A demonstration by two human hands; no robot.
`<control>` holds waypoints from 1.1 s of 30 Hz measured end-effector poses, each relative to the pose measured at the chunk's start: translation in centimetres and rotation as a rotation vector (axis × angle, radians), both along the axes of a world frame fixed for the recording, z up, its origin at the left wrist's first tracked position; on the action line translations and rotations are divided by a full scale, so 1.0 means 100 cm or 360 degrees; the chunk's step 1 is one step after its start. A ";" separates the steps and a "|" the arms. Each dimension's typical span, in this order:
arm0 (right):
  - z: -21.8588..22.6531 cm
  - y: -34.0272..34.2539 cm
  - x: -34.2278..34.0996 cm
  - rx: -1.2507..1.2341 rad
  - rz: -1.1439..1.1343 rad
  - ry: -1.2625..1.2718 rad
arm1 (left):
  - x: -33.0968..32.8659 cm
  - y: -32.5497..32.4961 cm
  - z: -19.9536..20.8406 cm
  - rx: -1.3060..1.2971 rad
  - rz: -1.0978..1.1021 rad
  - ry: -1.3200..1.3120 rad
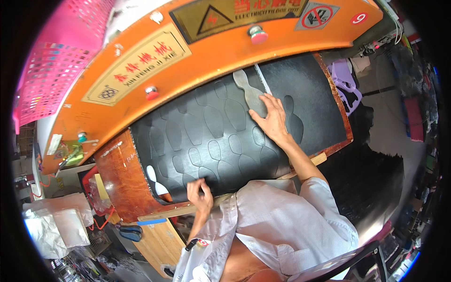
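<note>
A black sheet (310, 113) lies over a reddish-brown board, with rows of sole-shaped outlines marked in it. My right hand (271, 117) rests at the far part of the sheet, thumb and fingers on the near end of a grey sole-shaped cutting die (253, 99). Beside that die, a narrow pale strip (262, 79) runs toward the fingers. My left hand (200, 196) is at the sheet's near edge, its fingers curled in toward the thumb; anything between them is too small to make out. Left of it, a sole-shaped opening (159, 188) shows white and brown through the sheet.
An orange machine beam (211, 66) with red and green push buttons (258, 35) spans the far side. A pink basket (58, 66) stands far left. The brown board's (117, 174) left end is bare. Dark clippers or similar (130, 232) lie near a wooden panel (157, 242).
</note>
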State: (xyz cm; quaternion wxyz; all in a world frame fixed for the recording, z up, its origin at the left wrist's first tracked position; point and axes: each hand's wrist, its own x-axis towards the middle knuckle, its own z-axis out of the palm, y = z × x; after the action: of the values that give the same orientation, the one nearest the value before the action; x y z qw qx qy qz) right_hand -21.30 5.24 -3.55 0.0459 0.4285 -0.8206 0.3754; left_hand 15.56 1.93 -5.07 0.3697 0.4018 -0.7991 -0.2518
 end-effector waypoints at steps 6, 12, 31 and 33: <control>0.044 -0.011 -0.040 -0.0732 -0.0236 -0.0637 | 0.008 0.008 -0.050 -0.0227 0.0203 -0.0123; 0.111 -0.092 -0.067 -0.1176 0.0005 -0.0373 | -0.031 -0.064 -0.045 -0.0331 0.0327 -0.0130; -0.010 -0.035 -0.027 -0.0086 -0.0279 -0.0471 | -0.093 -0.175 -0.005 0.0084 0.0444 -0.0215; -0.016 -0.037 -0.018 -0.0115 -0.0339 -0.0250 | -0.089 -0.174 -0.003 0.0158 0.0441 -0.0253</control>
State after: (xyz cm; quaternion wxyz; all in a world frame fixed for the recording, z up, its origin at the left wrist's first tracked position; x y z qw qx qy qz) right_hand -23.07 1.49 -5.14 0.0365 0.3064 -0.8484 0.4301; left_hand 6.68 -15.48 -5.39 0.3161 0.5445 -0.7494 -0.2051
